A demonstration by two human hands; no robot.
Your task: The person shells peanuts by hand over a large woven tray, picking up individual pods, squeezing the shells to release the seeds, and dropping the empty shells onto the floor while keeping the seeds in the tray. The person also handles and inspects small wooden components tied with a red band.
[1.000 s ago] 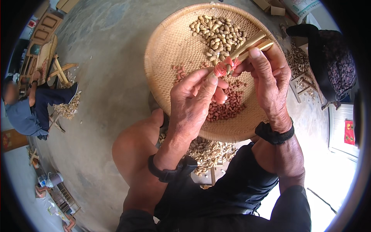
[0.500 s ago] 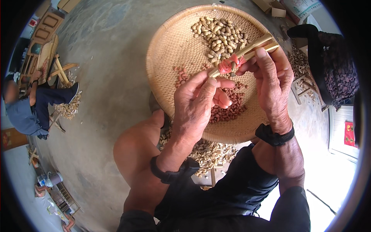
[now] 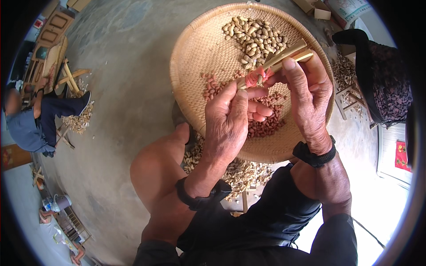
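Note:
Over a round woven basket tray [image 3: 188, 73] I hold a wooden clamp [image 3: 286, 54], two pale sticks bound together with pink-red wrapping. My left hand [image 3: 228, 117] pinches the bound end between thumb and fingers. Around the spread far ends closes my right hand [image 3: 308, 91], thumb on top. A small tan piece, perhaps a peanut, shows by the wrapping; its hold is partly hidden by fingers. Unshelled peanuts [image 3: 255, 37] lie heaped in the tray's far part. Shelled reddish peanut kernels [image 3: 266, 124] are spread below my hands.
Broken peanut shells [image 3: 246, 177] cover the floor beneath the tray's near edge. At the left a person [image 3: 33, 119] sits beside wooden furniture [image 3: 55, 29] and more shells. A dark patterned garment [image 3: 388, 84] hangs over a seat at the right. Cardboard boxes [image 3: 304, 5] stand behind.
Both hands have shifted slightly with the clamp, the right one a little left and down. The clamp's far ends sit a little lower in view. My grip stays alike.

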